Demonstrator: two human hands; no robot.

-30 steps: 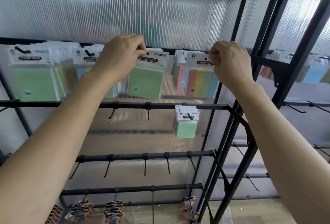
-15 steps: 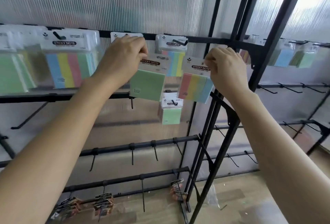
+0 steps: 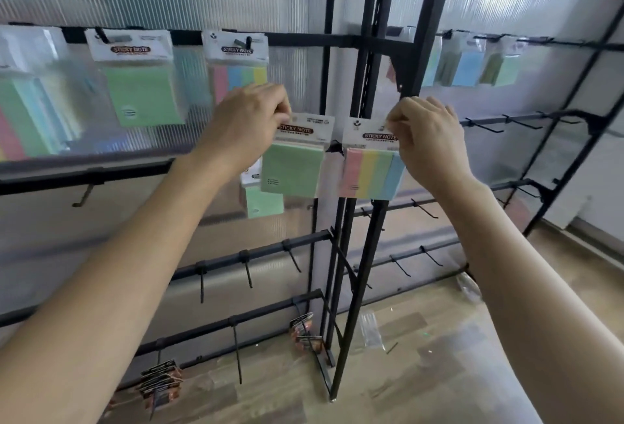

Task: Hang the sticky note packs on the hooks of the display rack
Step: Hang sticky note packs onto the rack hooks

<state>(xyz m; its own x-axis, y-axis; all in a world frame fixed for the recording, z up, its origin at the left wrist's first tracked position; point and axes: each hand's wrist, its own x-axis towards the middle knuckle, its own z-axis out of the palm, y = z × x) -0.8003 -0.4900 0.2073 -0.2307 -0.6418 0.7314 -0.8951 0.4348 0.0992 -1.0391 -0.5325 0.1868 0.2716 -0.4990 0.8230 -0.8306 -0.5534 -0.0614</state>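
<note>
Both packs are up in front of the display rack [image 3: 418, 52], off any hook, the left hand [image 3: 250, 119] with fingers pinched on the green pack [image 3: 292, 167] header, the right hand [image 3: 429, 140] likewise on the striped pack [image 3: 371, 170], so keep each hang hole clear and square it to a bare hook [image 3: 491, 126] before sliding on.

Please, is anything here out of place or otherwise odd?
Yes. One clear plastic wrapper lies loose on the wooden floor beside the black metal display rack; a second wrapper lies farther right. Both look dropped.
</note>
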